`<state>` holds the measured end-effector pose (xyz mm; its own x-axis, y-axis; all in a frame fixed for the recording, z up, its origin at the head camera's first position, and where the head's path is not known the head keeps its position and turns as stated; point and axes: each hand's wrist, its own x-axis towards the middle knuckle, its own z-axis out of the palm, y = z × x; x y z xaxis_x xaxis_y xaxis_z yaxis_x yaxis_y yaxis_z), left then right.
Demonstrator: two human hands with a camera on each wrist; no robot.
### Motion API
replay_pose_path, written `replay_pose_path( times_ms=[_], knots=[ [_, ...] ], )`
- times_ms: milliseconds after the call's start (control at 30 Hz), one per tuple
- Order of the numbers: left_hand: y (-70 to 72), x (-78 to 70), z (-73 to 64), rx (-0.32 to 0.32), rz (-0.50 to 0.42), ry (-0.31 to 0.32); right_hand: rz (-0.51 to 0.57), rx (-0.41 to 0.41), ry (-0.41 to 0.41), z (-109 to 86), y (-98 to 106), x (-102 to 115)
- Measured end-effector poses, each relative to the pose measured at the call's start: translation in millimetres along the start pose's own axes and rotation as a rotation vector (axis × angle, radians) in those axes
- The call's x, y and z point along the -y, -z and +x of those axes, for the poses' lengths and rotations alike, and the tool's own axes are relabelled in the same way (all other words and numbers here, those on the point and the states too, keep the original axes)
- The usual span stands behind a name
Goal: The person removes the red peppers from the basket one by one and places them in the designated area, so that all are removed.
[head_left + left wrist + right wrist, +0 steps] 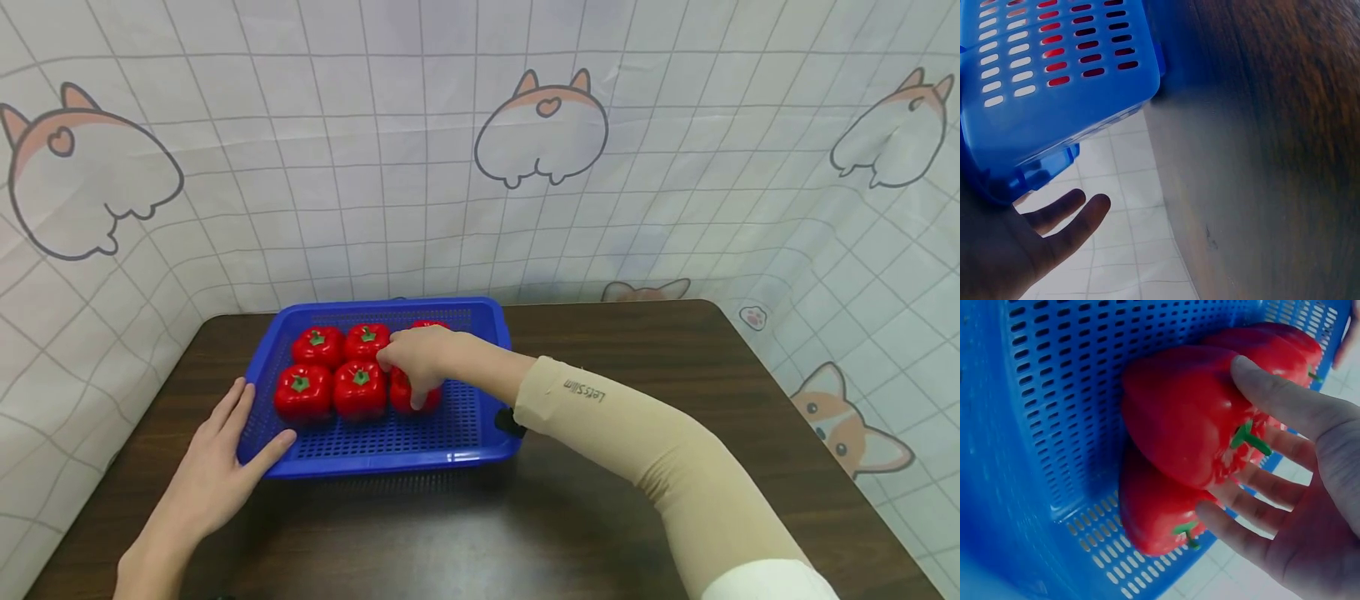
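In the head view, several glossy red bell peppers [302, 392] with green stems stand in two rows in a blue plastic basket [390, 463]. My right hand [422, 357] reaches in from the right and grips the front-right red bell pepper [1179, 415]. In the right wrist view its thumb lies on one side of that pepper, and the other fingers reach round the opposite side. Another pepper [1157, 515] sits close by the little finger. My left hand [221, 467] rests against the basket's front-left corner with fingers spread, the thumb near the front rim.
The basket stands on a dark brown wooden table [600, 517], near its back edge. Behind and beside the table hangs a white gridded cloth [420, 208] with cartoon dogs. A small black object [510, 422] shows at the basket's right rim, below the right wrist.
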<state>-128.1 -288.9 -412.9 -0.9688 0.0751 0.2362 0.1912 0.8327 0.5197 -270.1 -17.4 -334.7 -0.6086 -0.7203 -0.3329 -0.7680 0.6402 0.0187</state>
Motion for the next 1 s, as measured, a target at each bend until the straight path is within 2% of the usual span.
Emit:
replay_pose_path(
  times_ms=[233, 467, 800, 1000],
  knots=[
    [0.8, -0.1, 0.3, 0.001, -0.004, 0.0, 0.026, -0.003, 0.013, 1.4, -1.9, 1.6],
    [2.2, 1.8, -0.6, 0.022, 0.0, 0.028, 0.052, 0.009, 0.031, -1.4, 0.7, -1.8],
    [0.7, 6.6, -1.0, -0.005, -0.033, -0.018, 0.095, -0.016, 0.04, -16.2, 9.9, -15.8],
    [0.2, 7.2, -0.8, -0.012, -0.029, -0.015, 0.116, -0.026, 0.036, -28.0, 18.1, -24.1]
  ],
)
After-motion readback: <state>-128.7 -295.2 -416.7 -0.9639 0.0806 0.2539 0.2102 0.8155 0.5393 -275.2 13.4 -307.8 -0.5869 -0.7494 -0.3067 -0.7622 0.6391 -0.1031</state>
